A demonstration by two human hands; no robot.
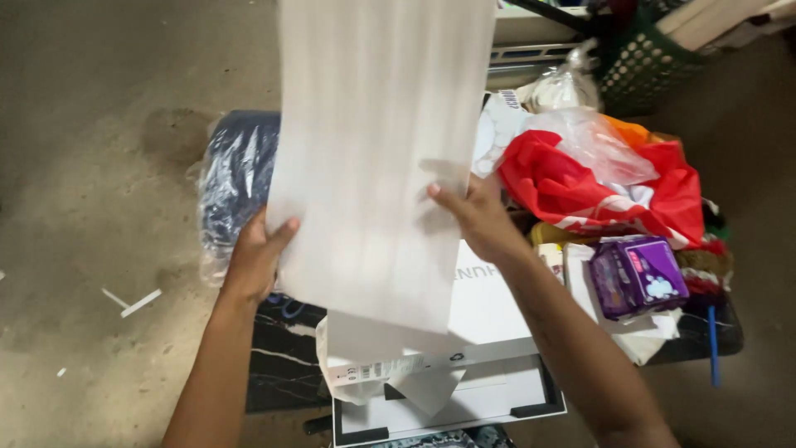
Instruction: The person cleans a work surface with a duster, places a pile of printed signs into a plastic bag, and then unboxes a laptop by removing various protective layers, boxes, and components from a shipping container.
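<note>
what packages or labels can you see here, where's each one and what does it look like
White box: below the raised white foam sheet, flat, rectangular, a small label strip on its near edge.
Purple packet: right of the box, soft, rectangular, with white and pink marks.
Red plastic bag: upper right, crumpled, a clear bag on top.
Dark blue bundle: behind the left hand, wrapped in clear plastic.
The right hand grips the sheet's right side.

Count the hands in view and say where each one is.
2. The left hand grips the left edge of the large white sheet; the right hand holds its right edge, thumb on the front. No other person's hands show, though the sheet could hide something behind it.
</note>
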